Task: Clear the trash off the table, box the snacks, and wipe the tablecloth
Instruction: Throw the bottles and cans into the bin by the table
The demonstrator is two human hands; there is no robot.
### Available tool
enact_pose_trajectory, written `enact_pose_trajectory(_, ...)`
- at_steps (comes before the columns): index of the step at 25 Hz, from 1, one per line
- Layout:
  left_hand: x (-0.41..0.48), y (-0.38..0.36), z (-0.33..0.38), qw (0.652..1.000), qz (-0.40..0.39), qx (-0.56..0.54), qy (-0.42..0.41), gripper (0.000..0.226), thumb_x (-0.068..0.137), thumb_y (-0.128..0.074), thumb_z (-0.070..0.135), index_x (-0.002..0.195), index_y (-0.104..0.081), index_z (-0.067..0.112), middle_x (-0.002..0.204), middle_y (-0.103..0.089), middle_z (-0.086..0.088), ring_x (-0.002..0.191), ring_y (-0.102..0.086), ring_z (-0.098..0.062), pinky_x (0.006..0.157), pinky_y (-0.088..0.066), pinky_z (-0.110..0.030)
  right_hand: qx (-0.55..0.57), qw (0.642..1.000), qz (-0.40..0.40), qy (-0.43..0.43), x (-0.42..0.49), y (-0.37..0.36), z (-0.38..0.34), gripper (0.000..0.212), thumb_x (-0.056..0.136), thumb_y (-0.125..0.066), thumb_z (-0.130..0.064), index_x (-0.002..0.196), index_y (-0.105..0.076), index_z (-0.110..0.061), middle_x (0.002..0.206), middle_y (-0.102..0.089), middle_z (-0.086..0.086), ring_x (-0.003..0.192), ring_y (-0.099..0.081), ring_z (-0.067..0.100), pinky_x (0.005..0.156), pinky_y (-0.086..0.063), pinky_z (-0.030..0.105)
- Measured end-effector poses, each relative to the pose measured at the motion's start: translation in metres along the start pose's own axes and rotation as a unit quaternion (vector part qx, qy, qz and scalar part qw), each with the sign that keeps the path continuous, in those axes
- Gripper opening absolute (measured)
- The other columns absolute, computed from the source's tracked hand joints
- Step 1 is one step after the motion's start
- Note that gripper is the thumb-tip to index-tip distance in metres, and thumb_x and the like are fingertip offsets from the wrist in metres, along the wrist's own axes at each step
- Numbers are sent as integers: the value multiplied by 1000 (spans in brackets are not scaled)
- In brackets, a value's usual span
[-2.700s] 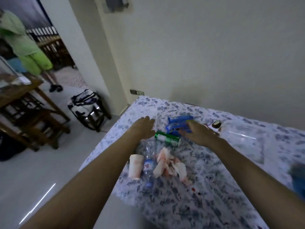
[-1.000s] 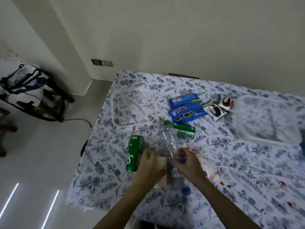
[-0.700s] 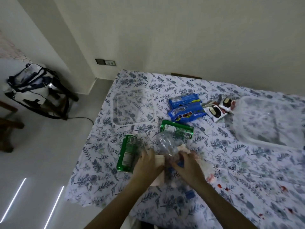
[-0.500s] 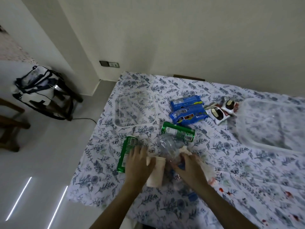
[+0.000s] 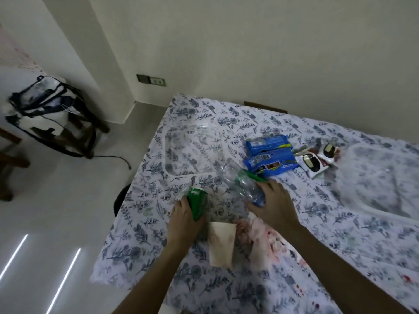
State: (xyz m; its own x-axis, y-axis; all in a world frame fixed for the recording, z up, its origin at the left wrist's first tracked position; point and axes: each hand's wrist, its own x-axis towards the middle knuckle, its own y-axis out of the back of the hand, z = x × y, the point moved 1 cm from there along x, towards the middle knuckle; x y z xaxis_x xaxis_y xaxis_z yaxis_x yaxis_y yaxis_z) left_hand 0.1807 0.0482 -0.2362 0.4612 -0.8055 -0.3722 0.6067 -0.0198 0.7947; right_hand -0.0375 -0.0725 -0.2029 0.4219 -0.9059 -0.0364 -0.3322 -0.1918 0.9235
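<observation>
My left hand (image 5: 184,219) grips a green can (image 5: 197,202) near the table's left edge, lifted and tilted. My right hand (image 5: 275,203) holds a crushed clear plastic bottle (image 5: 238,180) with a blue label, raised over a second green can (image 5: 251,175) that is mostly hidden behind it. A stained paper cup (image 5: 221,242) lies on its side between my wrists. Red-stained crumpled tissues (image 5: 269,240) lie under my right forearm. Two blue snack packs (image 5: 269,155) and two white snack packets (image 5: 317,160) lie farther back on the floral tablecloth (image 5: 340,257).
A clear lid (image 5: 192,152) lies flat at the back left and a clear plastic box (image 5: 381,180) at the right. Red spots mark the cloth at the lower right. On the floor left stand a bag on a wooden stool (image 5: 47,114) and a dark bin (image 5: 121,197) by the table.
My left hand moved off the paper cup and took hold of the green can. My right hand lifted the crushed bottle off the cloth toward the back.
</observation>
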Motion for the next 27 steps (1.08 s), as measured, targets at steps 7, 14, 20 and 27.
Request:
enact_pose_trajectory(7,24,2,-4,997,-39,-50,-51,82,83,-62,45,147,-21,12,132,-49,-12,115,-52,-29,93,-48,-38,-62,985,-161,-29,45,-9,-1,100,60,-71,-56,138,-27,-13,140,-36,11,130,-36,30,108,-33,50)
enact_pose_trajectory(14,28,5,-1,995,-54,-70,-39,84,82,-65,43,148,-21,13,135,-49,-11,118,-51,-28,95,-45,-36,-199,957,-204,-47,50,-27,-4,140,48,-65,-81,144,24,-31,152,-17,22,141,-16,40,109,-24,59)
enact_pose_trajectory(20,26,2,11,998,-25,4,-54,81,85,-61,40,148,-17,11,141,-42,-10,124,-47,-28,102,-45,-38,-206,964,-160,-51,48,-31,-4,141,44,-48,-94,146,22,-27,136,-36,27,125,-36,43,99,-34,54)
enact_pose_trajectory(27,21,-5,30,996,-8,82,-40,76,87,-58,38,146,-17,13,142,-39,-10,127,-46,-28,101,-48,-39,-221,957,-188,-23,56,-30,4,149,44,-63,-85,147,20,-16,134,-36,26,120,-39,38,99,-34,47)
